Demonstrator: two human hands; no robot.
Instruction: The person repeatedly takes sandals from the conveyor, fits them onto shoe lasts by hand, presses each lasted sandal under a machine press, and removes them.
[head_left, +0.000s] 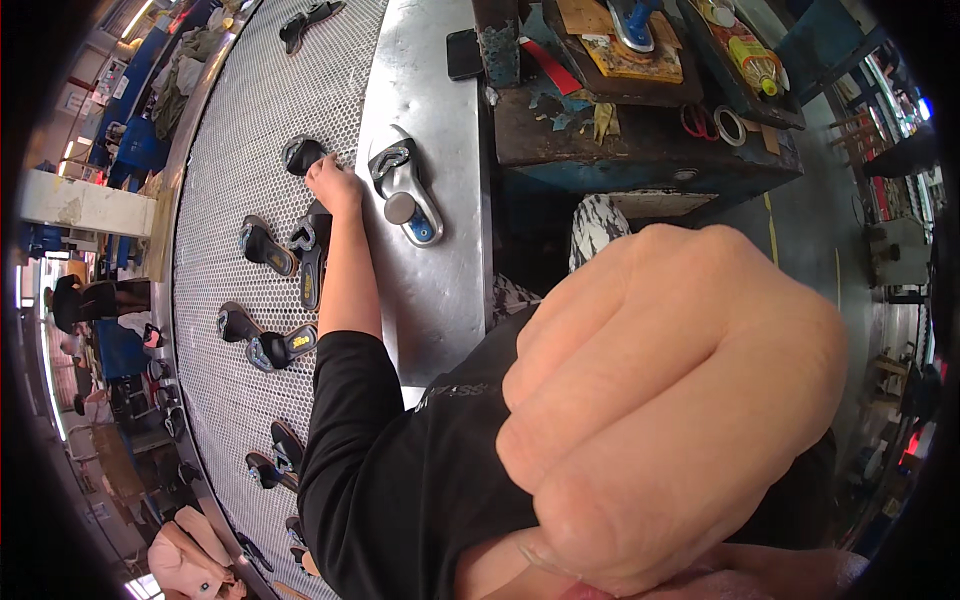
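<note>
My left arm stretches out over the perforated conveyor belt [340,60]. The fingers of my left hand [333,187] are closed at the edge of a black sandal [300,155]; the hand covers part of it. Just to the right, on a smooth metal ledge [430,300], lies another sandal [392,165] with a black strap, a silver-grey rim and blue at its heel end. A round grey disc [400,208] sits over this sandal. Large and close in the foreground, my right hand [670,390] is curled into a fist. The inside of that fist is hidden.
More black sandals [265,247] lie along the belt toward me. A black phone [463,54] rests at the ledge's right side. The dark workbench [640,140] beyond carries red-handled scissors [697,122], a tape roll [730,127] and a blue shoe last [635,25].
</note>
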